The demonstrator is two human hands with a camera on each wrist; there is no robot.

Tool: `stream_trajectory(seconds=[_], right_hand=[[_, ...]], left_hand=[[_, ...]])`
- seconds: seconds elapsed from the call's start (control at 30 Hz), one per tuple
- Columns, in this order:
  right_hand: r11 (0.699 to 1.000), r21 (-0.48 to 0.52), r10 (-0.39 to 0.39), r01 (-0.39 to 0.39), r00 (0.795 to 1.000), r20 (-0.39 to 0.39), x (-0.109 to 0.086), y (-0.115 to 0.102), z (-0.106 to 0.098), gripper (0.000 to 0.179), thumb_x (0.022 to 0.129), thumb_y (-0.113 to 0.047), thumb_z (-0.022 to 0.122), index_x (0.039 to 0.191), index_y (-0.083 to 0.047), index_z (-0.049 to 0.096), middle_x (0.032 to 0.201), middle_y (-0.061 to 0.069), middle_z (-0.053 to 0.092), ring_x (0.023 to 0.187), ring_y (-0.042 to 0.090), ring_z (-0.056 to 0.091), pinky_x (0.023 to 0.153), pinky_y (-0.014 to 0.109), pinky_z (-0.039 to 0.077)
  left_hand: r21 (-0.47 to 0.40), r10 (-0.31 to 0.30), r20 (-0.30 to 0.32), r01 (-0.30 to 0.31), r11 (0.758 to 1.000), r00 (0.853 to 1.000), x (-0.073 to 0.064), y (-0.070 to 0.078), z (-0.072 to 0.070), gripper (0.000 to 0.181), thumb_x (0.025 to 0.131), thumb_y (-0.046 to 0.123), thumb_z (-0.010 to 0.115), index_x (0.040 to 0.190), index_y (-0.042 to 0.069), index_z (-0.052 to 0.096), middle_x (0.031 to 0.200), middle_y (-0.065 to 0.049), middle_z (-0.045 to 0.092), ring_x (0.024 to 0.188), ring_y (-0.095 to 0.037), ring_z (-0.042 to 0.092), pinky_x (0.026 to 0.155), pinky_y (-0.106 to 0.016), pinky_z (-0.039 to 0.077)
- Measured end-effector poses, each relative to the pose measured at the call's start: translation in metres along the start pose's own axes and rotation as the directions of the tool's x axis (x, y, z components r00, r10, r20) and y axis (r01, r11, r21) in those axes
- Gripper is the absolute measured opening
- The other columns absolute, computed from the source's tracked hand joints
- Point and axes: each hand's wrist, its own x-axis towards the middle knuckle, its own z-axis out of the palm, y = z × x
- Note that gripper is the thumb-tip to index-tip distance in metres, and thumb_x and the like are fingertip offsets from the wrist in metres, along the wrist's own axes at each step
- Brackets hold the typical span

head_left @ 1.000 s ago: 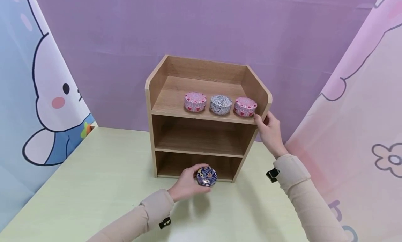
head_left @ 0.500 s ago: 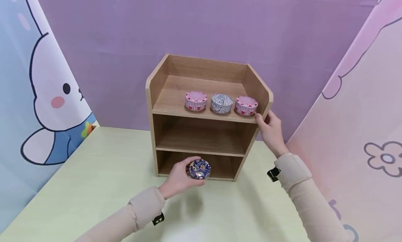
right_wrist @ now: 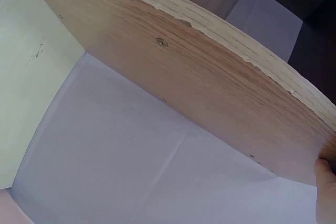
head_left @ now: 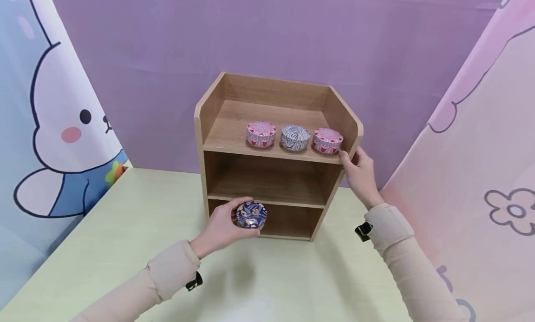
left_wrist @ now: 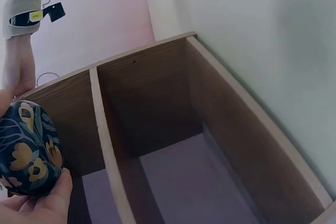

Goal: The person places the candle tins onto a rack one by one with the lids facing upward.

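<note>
A round dark-blue floral tin [head_left: 251, 214] is pinched between the thumb and fingers of my left hand [head_left: 218, 227], held in the air before the lower part of a small wooden shelf [head_left: 267, 155]. In the left wrist view the blue tin [left_wrist: 29, 150] shows yellow flowers, close to the shelf's open compartments. My right hand [head_left: 359, 175] grips the shelf's right side panel near its top front corner. Along the top board's front stand a pink tin [head_left: 261, 134], a grey-white patterned tin [head_left: 295, 138] and another pink tin [head_left: 328, 141], the last close to my right thumb.
The shelf stands on a pale green table [head_left: 138, 220], against a purple backdrop [head_left: 271, 34]. Cartoon-printed curtains flank it, a blue curtain [head_left: 25, 127] on the left and a pink curtain [head_left: 480, 173] on the right.
My left hand has carried the blue tin leftward and slightly up across the shelf's front. The right hand stays on the side panel, and the three tins on top have not moved.
</note>
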Motion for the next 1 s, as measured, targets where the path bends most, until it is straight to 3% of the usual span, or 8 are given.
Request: stream_trajectory(seconds=[0.27,1.0], right_hand=[[1.0,-0.016,-0.005,0.005,1.0,-0.002,0.0,-0.002,-0.001,0.036,0.093,-0.028,0.047,0.114,-0.001,0.055,0.096,0.015,0.062,0.078,0.0,0.055,0.067,0.012,0.047],[1.0,-0.022,0.001,0.0,1.0,0.021,-0.002,-0.003,-0.002,0.036,0.093,-0.03,0.046,0.117,-0.004,0.055,0.1,0.016,0.062,0.08,-0.001,0.055,0.068,0.012,0.046]], left_hand=[[0.008,0.022,-0.005,-0.022,1.0,1.0,0.001,0.009,-0.02,0.076,0.062,0.028,0.083,0.128,0.011,0.049,0.115,-0.01,0.059,0.094,-0.02,0.059,0.078,-0.03,0.052],[0.019,0.106,-0.101,-0.105,0.994,0.989,0.019,0.051,-0.067,0.079,0.065,0.034,0.08,0.133,0.015,0.044,0.121,-0.008,0.054,0.099,-0.021,0.059,0.082,-0.034,0.052]])
